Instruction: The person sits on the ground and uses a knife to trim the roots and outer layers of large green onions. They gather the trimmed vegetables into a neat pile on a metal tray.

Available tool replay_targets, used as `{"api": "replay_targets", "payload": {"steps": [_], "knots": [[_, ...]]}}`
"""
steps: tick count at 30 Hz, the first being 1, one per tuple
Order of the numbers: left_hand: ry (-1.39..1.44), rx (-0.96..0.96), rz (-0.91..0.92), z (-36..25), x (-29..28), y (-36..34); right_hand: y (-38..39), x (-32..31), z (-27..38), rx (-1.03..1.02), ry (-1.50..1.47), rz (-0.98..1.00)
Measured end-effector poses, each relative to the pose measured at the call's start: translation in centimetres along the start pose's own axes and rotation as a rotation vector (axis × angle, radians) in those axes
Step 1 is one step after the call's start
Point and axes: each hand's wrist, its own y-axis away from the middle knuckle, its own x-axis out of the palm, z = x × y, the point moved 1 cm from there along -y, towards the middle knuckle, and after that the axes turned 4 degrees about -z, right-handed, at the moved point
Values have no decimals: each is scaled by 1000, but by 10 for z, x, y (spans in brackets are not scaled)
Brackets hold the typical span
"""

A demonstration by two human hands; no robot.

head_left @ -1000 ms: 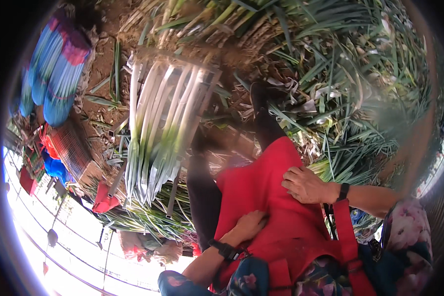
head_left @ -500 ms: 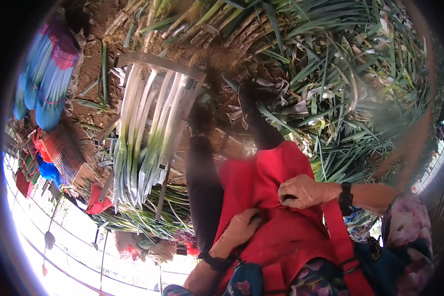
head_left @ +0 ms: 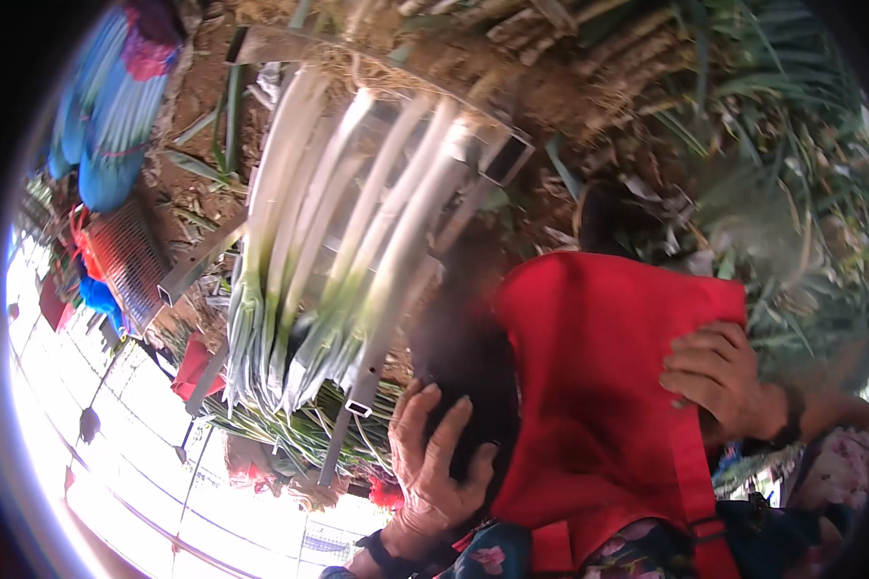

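Observation:
My left hand point(head_left: 439, 463) is open, its fingers spread against the dark trouser leg point(head_left: 454, 386). Nothing shows in its grasp. Over the right side of my red apron point(head_left: 589, 357) lies my right hand point(head_left: 716, 376), its fingers stretched out on the cloth beside the strap. Left of my legs, a row of leeks point(head_left: 386, 207) rests across a metal frame point(head_left: 468, 203). Their roots point away from me and their green ends toward me. Neither hand touches the leeks.
Bundles in blue wrapping point(head_left: 116, 125) lie at the far left. A brown ribbed crate point(head_left: 130, 256) and a red cloth point(head_left: 195, 367) are nearer. More green leaves point(head_left: 290, 425) lie beyond the frame's near end. Heaped leek leaves point(head_left: 792, 241) cover the ground at right.
My left hand has left the apron and opened over the trouser leg at left. My right hand has shifted along the apron to its right edge. The view has moved closer to the leeks.

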Motion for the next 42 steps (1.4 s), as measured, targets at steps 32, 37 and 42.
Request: {"api": "replay_targets", "payload": {"steps": [32, 37, 42], "knots": [[438, -106, -813, 233, -3, 76, -205, 126, 6, -158, 390, 25], [250, -186, -586, 253, 5, -12, -268, 202, -13, -274, 359, -139], [-134, -127, -362, 281, 12, -68, -269, 259, -37, -293, 444, -312]]}}
